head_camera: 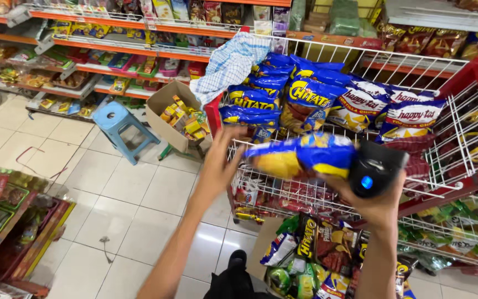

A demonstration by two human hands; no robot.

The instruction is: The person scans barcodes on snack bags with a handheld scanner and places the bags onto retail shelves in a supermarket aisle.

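I hold a blue and yellow snack bag [300, 156] sideways in front of a wire shelf basket [449, 116]. My left hand [221, 166] grips its left end. My right hand [373, 202] supports its right end and also holds a small black handheld scanner [374, 169] with a blue light. More blue and yellow snack bags [266, 94] and white and red chip bags [394, 111] are stacked in the basket behind.
A cardboard box of mixed snack bags [311, 260] sits on the floor below my hands. A blue plastic stool [118, 126] and an open carton of small packets [181, 119] stand left on the tiled floor. A checked cloth [229, 63] hangs on the rack corner. Shelves line the back.
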